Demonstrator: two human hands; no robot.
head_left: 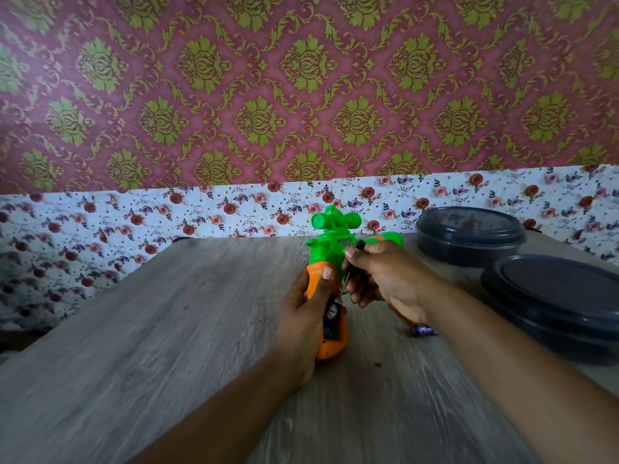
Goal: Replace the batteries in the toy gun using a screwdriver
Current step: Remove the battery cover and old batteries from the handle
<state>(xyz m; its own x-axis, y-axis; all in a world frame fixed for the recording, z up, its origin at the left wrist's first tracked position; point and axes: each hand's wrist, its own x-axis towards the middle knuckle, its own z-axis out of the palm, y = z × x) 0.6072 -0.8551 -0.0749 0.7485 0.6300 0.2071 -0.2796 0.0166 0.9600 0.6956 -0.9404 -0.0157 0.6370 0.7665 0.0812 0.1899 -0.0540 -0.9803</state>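
Over the near desk (167, 329), the left hand (303, 316) is gripping the toy gun (330, 249) by its orange handle, batteries (331, 318) showing inside. Just beyond, the right hand (385, 279) fingers are pinching a screwdriver (351, 266) against it. Farther right, two dark lidded containers (469, 234) are sitting.

Toy gun (323, 252) stood above table (167, 313), grip end nearest, barrel end beyond. Left hand (303, 316) wrapped the grip from the left, thumb across its front. Battery (331, 316) in the open grip, just right of those fingers. Right hand (385, 279) right of the gun, screwdriver (350, 272) between its fingers, tip beside the battery. Loose battery (422, 330) on table under right wrist. Two lidded containers (469, 236) further right.
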